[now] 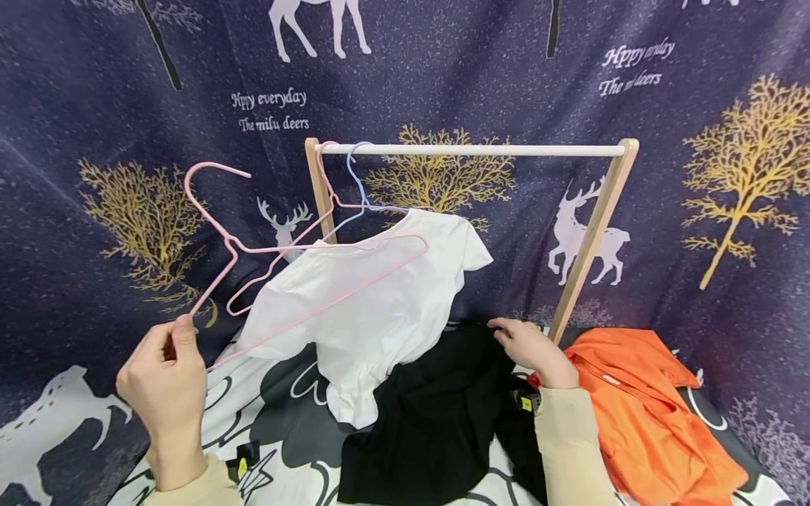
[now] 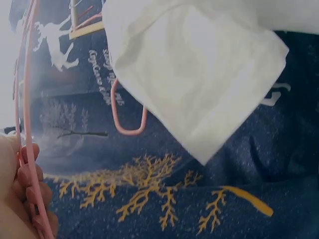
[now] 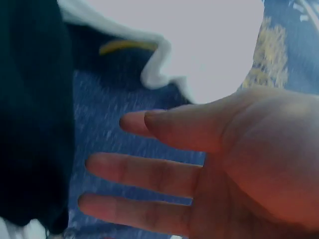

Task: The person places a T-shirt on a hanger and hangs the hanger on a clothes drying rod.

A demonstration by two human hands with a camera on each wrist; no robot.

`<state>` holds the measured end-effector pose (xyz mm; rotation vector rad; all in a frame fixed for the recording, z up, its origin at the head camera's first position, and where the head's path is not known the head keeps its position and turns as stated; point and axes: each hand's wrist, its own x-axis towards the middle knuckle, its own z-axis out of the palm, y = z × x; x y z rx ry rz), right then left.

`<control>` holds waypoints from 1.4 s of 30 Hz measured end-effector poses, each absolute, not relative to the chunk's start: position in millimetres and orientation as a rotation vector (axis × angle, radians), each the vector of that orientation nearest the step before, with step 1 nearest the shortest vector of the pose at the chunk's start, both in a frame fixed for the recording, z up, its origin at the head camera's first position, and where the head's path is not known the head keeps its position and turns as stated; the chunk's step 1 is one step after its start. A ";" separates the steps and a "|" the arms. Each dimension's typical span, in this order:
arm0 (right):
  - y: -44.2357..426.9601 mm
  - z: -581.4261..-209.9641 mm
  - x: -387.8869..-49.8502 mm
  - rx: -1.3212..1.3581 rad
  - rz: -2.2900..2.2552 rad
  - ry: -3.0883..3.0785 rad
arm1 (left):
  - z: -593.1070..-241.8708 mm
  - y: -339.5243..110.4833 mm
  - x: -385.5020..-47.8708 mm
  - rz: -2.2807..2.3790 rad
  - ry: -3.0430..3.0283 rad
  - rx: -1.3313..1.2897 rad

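Observation:
My left hand [image 1: 166,383] holds a pink clothes hanger [image 1: 230,242] by one end, its hook pointing up. The hanger's frame crosses in front of a white T-shirt [image 1: 420,302], which hangs from a blue hanger [image 1: 363,191] on the rack. In the left wrist view, curled fingers [image 2: 35,194] wrap the pink hanger. My right hand [image 1: 530,349] reaches over the far edge of a black garment [image 1: 436,429] lying on the bedding. The right wrist view shows its fingers [image 3: 144,172] spread, beside the black cloth, with nothing gripped.
A small rack with wooden legs [image 1: 591,246] and a white rail [image 1: 493,150] stands behind. Another pink hanger [image 1: 332,199] hangs at its left end. An orange garment [image 1: 645,414] lies at the right on the patterned bedding [image 1: 297,485]. A dark printed curtain [image 1: 443,77] forms the backdrop.

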<state>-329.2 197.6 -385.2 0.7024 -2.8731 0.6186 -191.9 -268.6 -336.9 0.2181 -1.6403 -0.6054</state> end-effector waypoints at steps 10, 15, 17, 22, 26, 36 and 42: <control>227.3 -398.8 -343.2 0.560 0.780 -2.980 | -337.2 -256.3 -200.4 -0.617 -1.688 0.161; 229.3 -404.6 -346.6 0.474 0.765 -2.969 | -337.8 -250.3 -203.2 -0.603 -1.721 0.137; 229.4 -407.3 -348.0 0.446 0.776 -2.975 | -338.3 -249.2 -204.1 -0.587 -1.740 0.125; 231.2 -414.7 -354.7 0.406 0.780 -2.984 | -339.7 -246.3 -206.3 -0.566 -1.773 0.107; 232.9 -424.0 -361.1 0.356 0.772 -2.988 | -341.6 -243.3 -209.0 -0.597 -1.759 0.116; 233.5 -442.2 -369.8 0.236 0.761 -2.939 | -345.5 -232.3 -216.0 -0.601 -1.786 0.073; 235.2 -447.3 -370.2 0.202 0.818 -2.980 | -346.9 -220.5 -220.0 -0.566 -1.825 -0.018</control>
